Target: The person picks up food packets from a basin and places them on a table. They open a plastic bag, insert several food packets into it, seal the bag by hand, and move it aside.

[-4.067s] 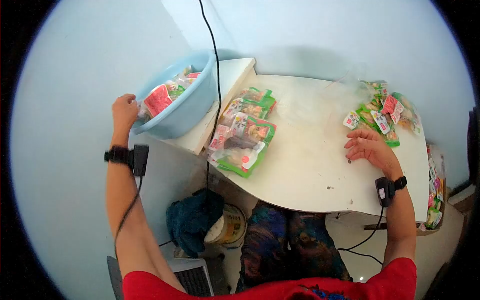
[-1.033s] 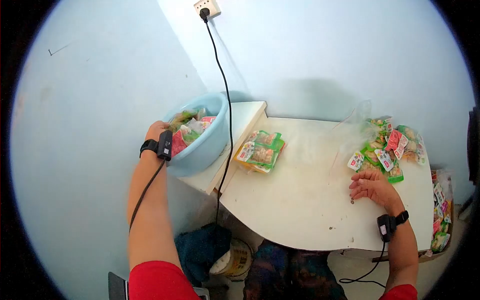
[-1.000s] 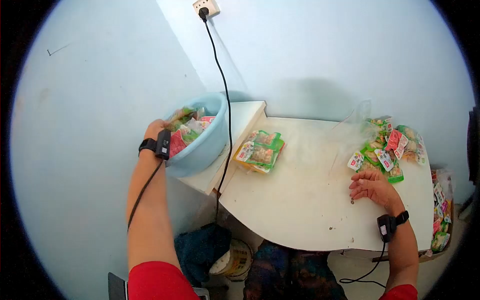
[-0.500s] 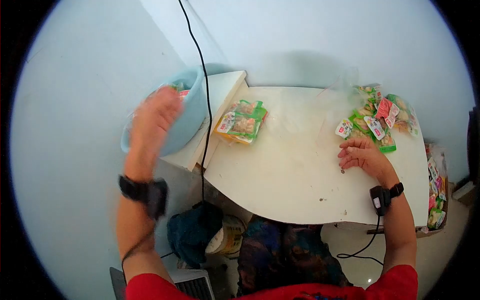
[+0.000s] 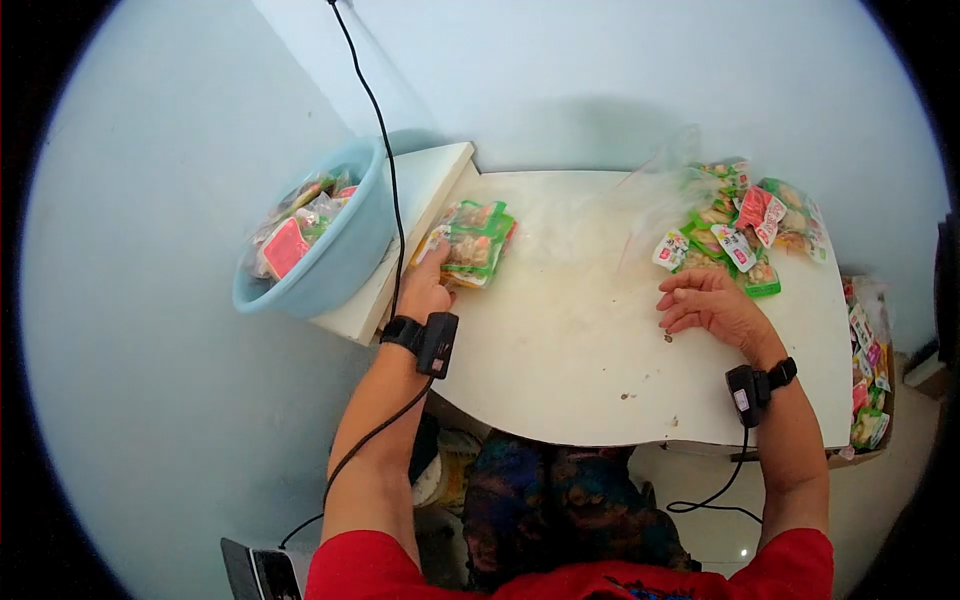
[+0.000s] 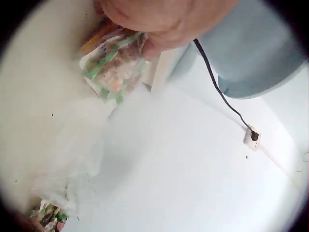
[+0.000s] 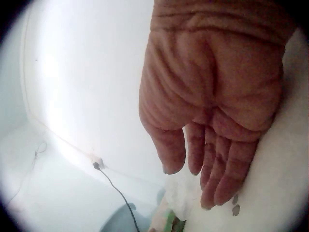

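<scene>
Several packets [image 5: 286,247] in basin [image 5: 345,262], head-view only

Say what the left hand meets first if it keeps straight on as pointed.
The stacked packets: the left hand is right at their near left side. Its fingertips may already touch them; depth is unclear.

The left arm [image 5: 372,440] is reaching up from below the left pile of packets [image 5: 478,250]. The left hand [image 5: 428,285] is gripping the pile's near left side, its fingers bending round it. The right arm [image 5: 797,455] is bending in from far right of the pile. The right hand [image 5: 712,305] is resting well apart from it, fingers loosely curling and pointing toward it.
</scene>
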A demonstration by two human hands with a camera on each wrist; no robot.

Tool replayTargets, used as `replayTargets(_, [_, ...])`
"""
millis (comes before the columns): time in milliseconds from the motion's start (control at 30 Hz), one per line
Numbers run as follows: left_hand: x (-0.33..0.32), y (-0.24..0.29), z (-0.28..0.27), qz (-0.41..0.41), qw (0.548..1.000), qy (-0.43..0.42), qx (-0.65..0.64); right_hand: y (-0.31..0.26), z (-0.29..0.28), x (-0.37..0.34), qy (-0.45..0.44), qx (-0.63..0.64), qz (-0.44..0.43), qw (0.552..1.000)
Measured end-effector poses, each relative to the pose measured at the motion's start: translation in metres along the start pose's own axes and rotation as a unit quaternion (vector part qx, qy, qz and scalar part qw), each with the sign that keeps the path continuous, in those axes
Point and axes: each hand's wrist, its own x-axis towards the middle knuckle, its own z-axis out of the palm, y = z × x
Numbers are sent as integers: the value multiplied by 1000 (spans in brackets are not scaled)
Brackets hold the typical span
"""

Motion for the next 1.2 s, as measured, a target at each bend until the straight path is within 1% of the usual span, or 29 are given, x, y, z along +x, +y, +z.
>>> replayTargets(33, [3,-1,2,39,997,2,67,1,0,0,3,-3,-6,1000])
replayTargets(67, [13,2,9,-33,997,56,49,3,0,0,6,-5,-11,1000])
replayTargets(100, [5,10,20,-104,988,112,31,4,0,0,8,-8,-14,1000])
replayTargets(167, [10,2,10,-49,998,33,-6,4,0,1,9,-10,-5,1000])
replayTargets(200, [7,1,11,-36,999,15,-14,2,0,2,10,-11,-3,1000])
replayTargets(233, [13,-4,5,26,998,-25,58,1,0,1,15,-13,-1,1000])
replayTargets(300, [24,-15,-8,165,965,-79,187,1,2,1,15,-21,2,1000])
replayTargets(333, [23,-11,13,53,997,-37,-29,1,2,3,14,-17,2,1000])
replayTargets(367, [19,-8,30,-59,968,2,-245,3,0,3,13,-13,2,1000])
replayTargets(467, [1,-5,44,27,992,38,-117,5,-4,4,5,-4,-2,1000])
replayTargets(567, [-42,16,64,72,994,18,-78,2,0,1,7,-4,-6,1000])
replayTargets(600, [-55,26,66,38,997,-9,-72,2,-1,1,7,-1,-5,1000])
replayTargets(700, [-74,45,58,30,991,-95,-92,2,-4,1,8,4,-4,1000])
replayTargets(733, [-80,60,55,13,987,-137,-84,4,-4,1,9,7,-4,1000])
replayTargets(833, [-96,104,38,132,973,-174,-67,1,0,-1,17,17,-8,1000])
replayTargets(900, [-114,145,24,202,964,-161,-57,1,0,-1,11,20,-13,1000])
replayTargets(967, [-90,187,1,200,970,-83,-108,2,0,-2,7,22,-17,1000])
replayTargets(1033, [-82,220,-21,274,954,-61,-110,2,1,-3,4,21,-19,1000])
replayTargets(1133, [-51,250,-52,271,953,-12,-136,0,3,-4,18,15,-13,1000])
replayTargets(1167, [-33,252,-70,323,946,-36,-11,-1,3,-5,18,6,-13,1000])
replayTargets(1200, [-7,249,-93,369,921,-59,114,-1,3,-5,17,-1,-11,1000])
